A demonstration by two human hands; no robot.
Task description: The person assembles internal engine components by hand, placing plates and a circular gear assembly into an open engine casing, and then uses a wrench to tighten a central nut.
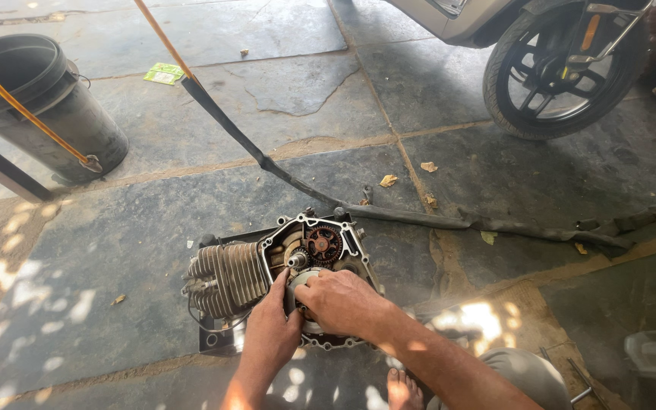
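Both hands' fingers (294,302) curled on engine (282,273) clutch.

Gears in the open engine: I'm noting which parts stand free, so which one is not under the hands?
The reddish-brown toothed gear at the top of the engine is uncovered. The pale round part below it lies under both hands: left, right.

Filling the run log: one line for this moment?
left hand: on engine | right hand: gripping round clutch part | floor: stone slabs

Shaded daylight, sharp focus, dappled sun patches, slight wide-angle edge bending.
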